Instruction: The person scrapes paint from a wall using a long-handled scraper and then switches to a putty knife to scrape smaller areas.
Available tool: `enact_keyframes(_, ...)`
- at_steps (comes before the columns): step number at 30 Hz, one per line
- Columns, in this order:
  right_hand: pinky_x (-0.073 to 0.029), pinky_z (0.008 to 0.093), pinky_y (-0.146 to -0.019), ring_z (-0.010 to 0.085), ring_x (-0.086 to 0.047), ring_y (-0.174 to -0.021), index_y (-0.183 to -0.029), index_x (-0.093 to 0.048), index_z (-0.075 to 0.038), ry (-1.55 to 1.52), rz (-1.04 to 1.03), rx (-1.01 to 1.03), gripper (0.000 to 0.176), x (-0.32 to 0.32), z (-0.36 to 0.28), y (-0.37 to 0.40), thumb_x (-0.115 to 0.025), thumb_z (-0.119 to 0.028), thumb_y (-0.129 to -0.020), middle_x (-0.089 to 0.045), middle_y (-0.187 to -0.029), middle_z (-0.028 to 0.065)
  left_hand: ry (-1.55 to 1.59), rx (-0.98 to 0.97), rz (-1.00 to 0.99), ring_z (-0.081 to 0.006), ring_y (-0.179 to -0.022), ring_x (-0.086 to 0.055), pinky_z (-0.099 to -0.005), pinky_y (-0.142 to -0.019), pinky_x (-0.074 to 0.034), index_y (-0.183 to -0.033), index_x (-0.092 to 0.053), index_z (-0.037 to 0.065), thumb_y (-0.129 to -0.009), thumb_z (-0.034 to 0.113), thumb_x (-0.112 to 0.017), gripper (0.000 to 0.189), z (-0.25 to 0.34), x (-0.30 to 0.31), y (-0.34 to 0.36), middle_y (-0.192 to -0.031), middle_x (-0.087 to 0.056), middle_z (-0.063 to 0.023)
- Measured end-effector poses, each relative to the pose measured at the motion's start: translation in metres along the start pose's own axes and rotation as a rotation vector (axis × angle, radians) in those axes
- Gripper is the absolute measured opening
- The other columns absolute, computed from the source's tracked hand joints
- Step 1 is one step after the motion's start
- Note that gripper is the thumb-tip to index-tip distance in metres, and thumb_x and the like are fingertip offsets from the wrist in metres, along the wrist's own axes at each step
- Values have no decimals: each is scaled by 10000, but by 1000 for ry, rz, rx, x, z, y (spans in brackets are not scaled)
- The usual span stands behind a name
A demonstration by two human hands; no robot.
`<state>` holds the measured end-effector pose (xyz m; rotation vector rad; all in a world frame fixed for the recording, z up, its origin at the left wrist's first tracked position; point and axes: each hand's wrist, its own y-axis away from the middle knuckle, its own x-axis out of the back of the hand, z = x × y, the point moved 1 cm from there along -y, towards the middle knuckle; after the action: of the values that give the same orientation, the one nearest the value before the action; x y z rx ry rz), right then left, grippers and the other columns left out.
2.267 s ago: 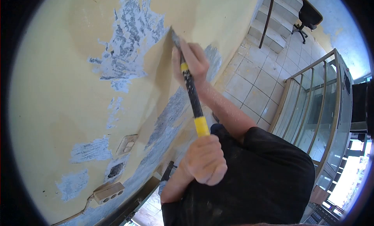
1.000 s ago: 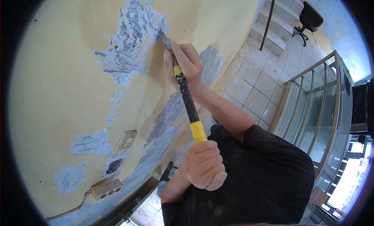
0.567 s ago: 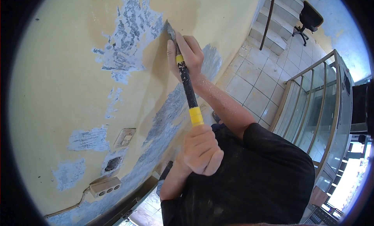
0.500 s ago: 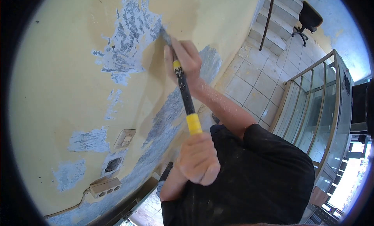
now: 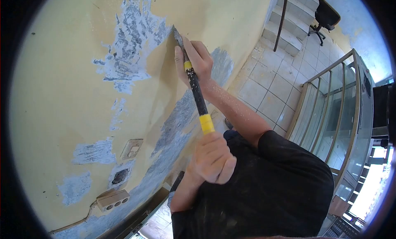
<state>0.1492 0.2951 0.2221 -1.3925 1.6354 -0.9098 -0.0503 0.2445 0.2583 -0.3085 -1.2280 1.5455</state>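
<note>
Scraper (image 5: 198,98) blade tip on wall (image 5: 62,94), at edge of bared patch (image 5: 132,45). Right hand (image 5: 194,63) grip closed round shaft near blade; left hand (image 5: 212,158) fisted on handle end. Advice: hold blade shallow, drive under paint edge, short strokes.

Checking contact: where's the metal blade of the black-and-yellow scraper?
Head view, upper centre: metal blade on the yellow wall, at the right edge of the blue-grey scraped patch, just above the right hand.

scraper (image 5: 197,96) against wall (image 5: 62,74), sockets (image 5: 113,200) lower left, stairs (image 5: 288,28) upper right
</note>
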Motion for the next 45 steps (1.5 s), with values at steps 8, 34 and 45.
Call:
enact_keyframes(8,-487,324,-578,231,-595,-638,-1117,-699,78,34,49,-5,269,-3,11,-1,-728,34,-853,-612,-774,125,-27,-19,43,-229,-505,-479,-367,-586,-473,-585,-450,71,-786,-2,-549,236,-12,0,1,-581,-458,-61)
enact_keyframes(34,-519,446,-693,332,-650,-787,-1171,-703,-69,697,-685,-392,331,176,170,137,-726,-267,-906,-633,-839,116,58,1144,-96,-140,-764,-608,-293,-799,-521,-1130,-543,5,-969,163,-683,266,-131,-74,-9,-935,-644,-63)
enact_keyframes(45,-507,448,-1006,379,-666,-1027,-1529,-327,38,934,-525,-1039,753,244,215,271,-690,-241,-932,-585,-1288,302,284,1428,-384,-138,-742,-614,-298,-677,-502,-1364,-534,-24,-1057,316,-533,457,-184,-136,141,-958,-683,-88)
